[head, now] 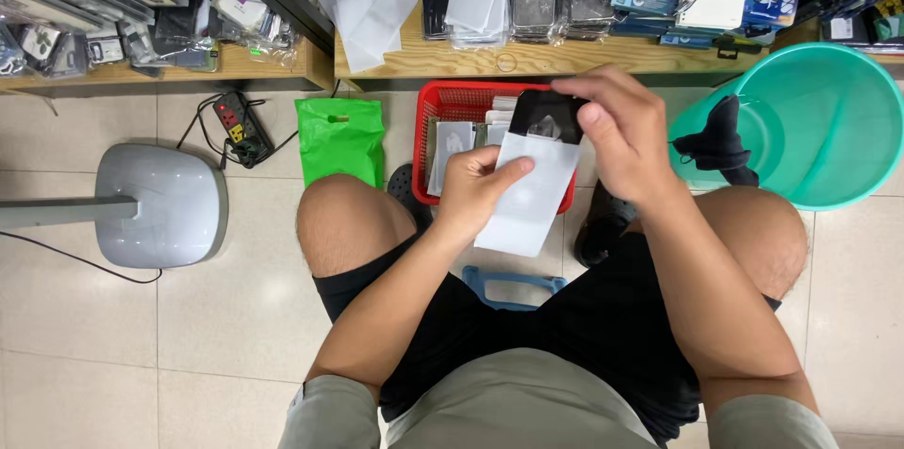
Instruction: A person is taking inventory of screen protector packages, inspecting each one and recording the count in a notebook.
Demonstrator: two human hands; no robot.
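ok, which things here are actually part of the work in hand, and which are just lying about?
In hand:
left hand holding white sleeve
right hand holding dark flat piece at the sleeve's mouth
red basket of similar packets, just behind the hands

Lying about:
green plastic bag
teal basin
power strip
grey fan base

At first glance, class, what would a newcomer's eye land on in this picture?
At centre, the left hand holds a white sleeve while the right hand grips a dark flat piece at its mouth. Behind them sits a red basket, with a big teal basin at right.
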